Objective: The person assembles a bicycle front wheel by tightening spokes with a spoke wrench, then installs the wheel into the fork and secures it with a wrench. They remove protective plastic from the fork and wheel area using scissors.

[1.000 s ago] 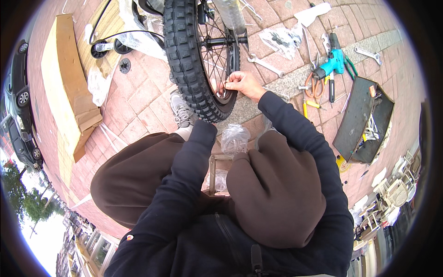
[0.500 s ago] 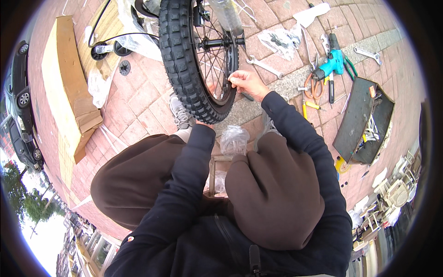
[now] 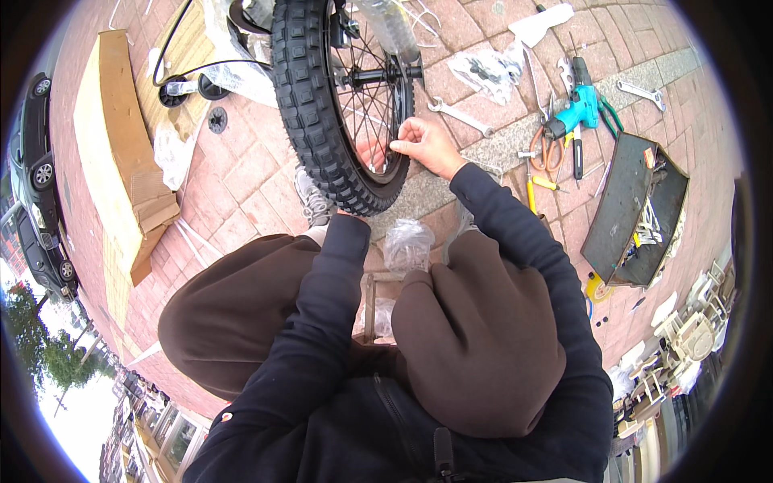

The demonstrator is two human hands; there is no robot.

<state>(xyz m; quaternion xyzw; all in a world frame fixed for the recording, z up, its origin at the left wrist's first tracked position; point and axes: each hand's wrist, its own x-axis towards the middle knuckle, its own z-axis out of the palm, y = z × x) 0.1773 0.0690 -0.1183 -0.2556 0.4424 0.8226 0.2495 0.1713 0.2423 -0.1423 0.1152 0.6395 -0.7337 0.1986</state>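
A small bike wheel with a knobby black tire (image 3: 310,105), thin spokes and a black hub (image 3: 370,77) stands upright before me. On its right side my right hand (image 3: 433,150) has thumb and forefinger pinched together at the inner edge of the rim (image 3: 392,169); whatever lies between the fingertips is too small to make out. My left hand (image 3: 370,153) reaches behind the bottom of the tire and shows only partly through the spokes, its fingers mostly hidden. Clear plastic wrap covers the fork leg (image 3: 388,28) above the hub.
To the right lie a wrench (image 3: 460,115), a teal power drill (image 3: 578,110), orange-handled scissors (image 3: 547,153), a second wrench (image 3: 642,94) and an open toolbox (image 3: 624,217). A cardboard box (image 3: 121,153) sits at left. Crumpled plastic (image 3: 408,245) lies between my knees.
My right hand has shifted slightly left along the rim, fingertips still pinched. The wheel has moved a little to the left. More of my left hand shows through the spokes.
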